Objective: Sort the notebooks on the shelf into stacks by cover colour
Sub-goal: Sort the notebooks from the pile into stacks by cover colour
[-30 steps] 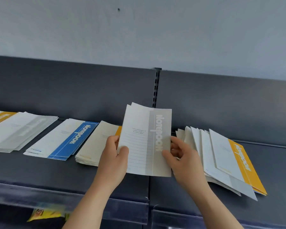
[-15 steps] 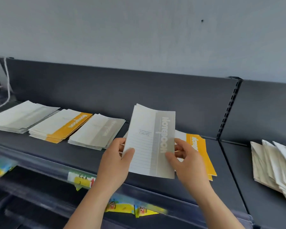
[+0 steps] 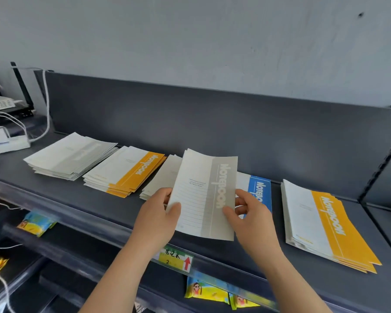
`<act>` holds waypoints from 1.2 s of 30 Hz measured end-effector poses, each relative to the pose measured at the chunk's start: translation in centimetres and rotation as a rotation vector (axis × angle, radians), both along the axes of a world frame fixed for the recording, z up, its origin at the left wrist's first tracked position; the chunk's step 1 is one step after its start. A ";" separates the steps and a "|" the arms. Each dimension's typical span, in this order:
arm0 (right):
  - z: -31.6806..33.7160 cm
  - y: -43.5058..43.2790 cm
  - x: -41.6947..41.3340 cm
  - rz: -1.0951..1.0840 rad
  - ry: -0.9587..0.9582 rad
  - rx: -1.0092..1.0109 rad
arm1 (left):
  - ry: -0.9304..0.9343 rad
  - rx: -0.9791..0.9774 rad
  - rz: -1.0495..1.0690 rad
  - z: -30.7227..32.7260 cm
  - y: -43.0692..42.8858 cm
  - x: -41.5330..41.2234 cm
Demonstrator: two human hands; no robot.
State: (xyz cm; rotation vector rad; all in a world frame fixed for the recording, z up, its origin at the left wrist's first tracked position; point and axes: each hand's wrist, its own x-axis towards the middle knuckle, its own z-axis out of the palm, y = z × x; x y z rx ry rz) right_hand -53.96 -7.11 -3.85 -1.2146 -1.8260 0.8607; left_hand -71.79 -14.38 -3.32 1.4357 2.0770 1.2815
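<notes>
Above the shelf [image 3: 61,188], grey-banded white notebook [image 3: 203,195].

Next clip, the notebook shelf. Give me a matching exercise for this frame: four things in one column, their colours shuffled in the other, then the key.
Things
1. held notebook
2. stack second from left
3. flat notebook behind the right hand
4. price label

Colours
a. blue band
b. yellow with a red arrow
c. grey band
d. orange band

Pairs: 1-c, 2-d, 3-a, 4-b
</notes>
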 end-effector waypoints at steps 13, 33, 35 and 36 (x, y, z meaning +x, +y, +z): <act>-1.5 6.2 -7.9 0.051 -0.158 0.009 | 0.243 -0.033 0.112 -1.6 6.0 -7.4; -0.1 4.1 -9.9 -0.194 -0.566 0.220 | 0.564 -0.116 0.017 -1.0 7.3 -10.2; 0.1 3.4 -8.7 -0.245 -0.562 0.238 | 0.526 -0.046 -0.047 -0.3 6.9 -9.2; 0.1 3.1 -8.0 -0.267 -0.560 0.241 | 0.510 -0.012 -0.083 0.0 6.7 -8.6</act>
